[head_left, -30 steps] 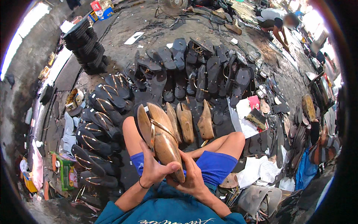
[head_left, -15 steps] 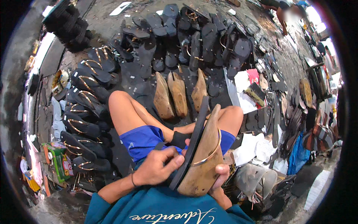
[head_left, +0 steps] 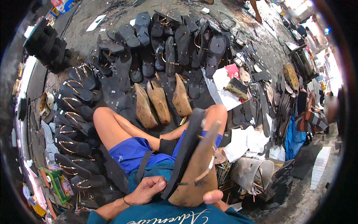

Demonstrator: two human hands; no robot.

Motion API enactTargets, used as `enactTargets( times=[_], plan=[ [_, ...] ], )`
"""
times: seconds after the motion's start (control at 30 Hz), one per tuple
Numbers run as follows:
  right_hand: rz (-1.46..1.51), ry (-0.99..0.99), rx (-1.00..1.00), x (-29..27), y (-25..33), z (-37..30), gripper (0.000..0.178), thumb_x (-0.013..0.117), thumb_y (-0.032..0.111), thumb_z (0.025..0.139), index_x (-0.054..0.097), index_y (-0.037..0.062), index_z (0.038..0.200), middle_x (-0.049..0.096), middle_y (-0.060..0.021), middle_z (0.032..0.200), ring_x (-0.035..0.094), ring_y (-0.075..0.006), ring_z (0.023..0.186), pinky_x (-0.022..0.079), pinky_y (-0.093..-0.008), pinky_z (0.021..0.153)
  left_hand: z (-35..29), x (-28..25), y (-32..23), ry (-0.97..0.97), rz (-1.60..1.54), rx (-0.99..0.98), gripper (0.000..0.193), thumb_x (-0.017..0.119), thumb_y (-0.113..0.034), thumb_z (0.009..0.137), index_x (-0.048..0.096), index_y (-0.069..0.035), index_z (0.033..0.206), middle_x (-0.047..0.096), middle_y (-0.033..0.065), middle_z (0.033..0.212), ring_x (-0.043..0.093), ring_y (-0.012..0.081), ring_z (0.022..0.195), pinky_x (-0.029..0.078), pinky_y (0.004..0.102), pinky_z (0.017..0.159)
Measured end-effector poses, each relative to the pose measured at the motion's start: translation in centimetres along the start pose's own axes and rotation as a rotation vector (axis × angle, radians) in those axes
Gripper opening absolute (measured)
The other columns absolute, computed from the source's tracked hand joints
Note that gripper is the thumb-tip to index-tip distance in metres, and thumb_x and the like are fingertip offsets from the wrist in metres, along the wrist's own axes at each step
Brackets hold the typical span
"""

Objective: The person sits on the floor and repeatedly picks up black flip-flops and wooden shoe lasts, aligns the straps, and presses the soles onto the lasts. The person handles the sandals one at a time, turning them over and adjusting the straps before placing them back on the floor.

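Note:
My right hand (head_left: 213, 196) grips a brown wooden shoe last (head_left: 197, 177) at its heel end, with the thumb showing and the other fingers hidden. Against the last's left side sits a thick black sandal sole (head_left: 183, 153), and a shiny gold strap (head_left: 205, 173) crosses the last. Both stand tilted over my lap, toe end up. My left hand (head_left: 147, 189) is closed beside the sole's heel end, thumb against curled fingers. A narrow black strip (head_left: 144, 165) runs across my lap to these fingers; whether they pinch it I cannot tell.
Three more wooden lasts (head_left: 159, 102) stand ahead of my crossed legs. Black soles (head_left: 142, 28) form an arc beyond them. Gold-strapped sandals (head_left: 72, 143) line my left. Right of me are white paper sheets (head_left: 242, 143) and a grey bucket (head_left: 251, 173) holding sticks.
My view has shifted, so the surroundings sit further left. The last and sole are lower and slightly blurred. My left hand has drawn down toward my body, near the sole's heel end.

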State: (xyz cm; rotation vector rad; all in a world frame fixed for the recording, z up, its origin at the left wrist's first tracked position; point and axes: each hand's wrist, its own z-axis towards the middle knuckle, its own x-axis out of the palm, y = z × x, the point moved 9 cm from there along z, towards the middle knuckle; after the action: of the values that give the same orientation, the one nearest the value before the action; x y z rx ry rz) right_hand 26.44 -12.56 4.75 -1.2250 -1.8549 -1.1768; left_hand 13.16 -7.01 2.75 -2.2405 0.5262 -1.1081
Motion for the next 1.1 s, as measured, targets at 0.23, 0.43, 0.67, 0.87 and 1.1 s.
enactTargets(
  times=[0.23, 0.43, 0.67, 0.87, 1.1],
  plan=[
    [-0.613, 0.270, -0.178, 1.9, 2.0, 6.8, 0.107, 0.081, 0.022, 0.073, 0.020, -0.0026, 0.157, 0.041, -0.0163, 0.151, 0.040, -0.0302, 0.141, 0.030, -0.0440, 0.119, 1.6, -4.7, -0.9, -0.150, -0.130, 0.205, 0.097, 0.070, -0.049, 0.091, 0.022, -0.002, 0.161, 0.033, 0.0137, 0.161, 0.033, 0.0236, 0.148, 0.025, 0.0370, 0.121],
    [-0.827, -0.027, 0.052, -5.3, -6.5, 13.3, 0.102, 0.086, 0.014, 0.073, 0.022, -0.0040, 0.150, 0.045, -0.0177, 0.140, 0.045, -0.0265, 0.133, 0.037, -0.0404, 0.114, 1.4, -9.9, -1.3, -0.394, 0.385, 0.430, 0.065, 0.062, -0.008, 0.093, 0.037, 0.001, 0.152, 0.051, 0.0133, 0.141, 0.048, 0.0218, 0.132, 0.036, 0.0352, 0.113],
    [-0.960, -0.164, 0.081, -7.5, -9.3, 14.4, 0.089, 0.081, 0.011, 0.069, 0.029, -0.0063, 0.140, 0.050, -0.0195, 0.129, 0.056, -0.0246, 0.117, 0.049, -0.0339, 0.099, 0.8, -12.3, 4.0, -0.591, 0.248, 0.268, 0.061, 0.062, -0.004, 0.092, 0.040, 0.000, 0.149, 0.052, 0.0118, 0.139, 0.049, 0.0201, 0.129, 0.037, 0.0340, 0.112],
    [-0.703, 0.074, -0.153, 0.8, -2.5, 11.0, 0.091, 0.080, 0.024, 0.088, 0.023, -0.0047, 0.154, 0.043, -0.0184, 0.147, 0.046, -0.0266, 0.136, 0.039, -0.0411, 0.113, -0.7, -9.4, -4.1, -0.151, -0.073, 0.522, 0.073, 0.066, -0.016, 0.098, 0.027, -0.013, 0.160, 0.046, 0.0111, 0.151, 0.043, 0.0223, 0.141, 0.034, 0.0375, 0.116],
    [-1.301, 0.013, -0.362, 2.9, -0.1, 11.5, 0.074, 0.071, 0.024, 0.094, 0.033, -0.0061, 0.150, 0.051, -0.0239, 0.141, 0.051, -0.0316, 0.133, 0.039, -0.0394, 0.112, 8.0, -12.7, -8.0, -0.514, -0.356, 0.546, 0.078, 0.030, -0.065, 0.105, 0.047, -0.001, 0.146, 0.058, 0.0139, 0.140, 0.058, 0.0263, 0.127, 0.045, 0.0405, 0.110]
  ],
)
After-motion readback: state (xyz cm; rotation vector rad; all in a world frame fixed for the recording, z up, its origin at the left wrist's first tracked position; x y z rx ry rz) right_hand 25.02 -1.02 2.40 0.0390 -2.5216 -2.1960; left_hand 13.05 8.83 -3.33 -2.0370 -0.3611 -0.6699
